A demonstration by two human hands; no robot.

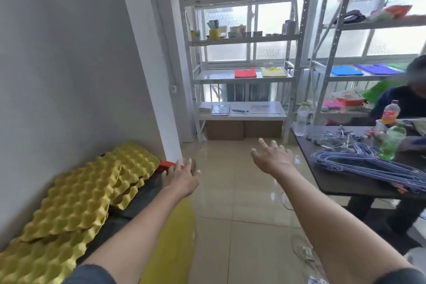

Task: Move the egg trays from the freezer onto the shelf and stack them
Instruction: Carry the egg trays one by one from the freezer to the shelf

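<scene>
Several yellow egg trays (78,196) lie overlapping on a dark-topped freezer (138,200) along the left wall. My left hand (182,178) hovers just past the trays' far right end, fingers apart, holding nothing, next to a red object (167,165). My right hand (273,157) reaches forward over the tiled floor, open and empty. A white metal shelf (242,76) stands ahead against the window, with a red bag (245,73) and a yellow bag (273,72) on one level.
A dark table (341,180) at the right carries blue hangers (373,166), bottles and a green cup. A person sits behind it. A second shelf rack (359,76) stands at the far right. Cardboard boxes (244,130) sit under the white shelf.
</scene>
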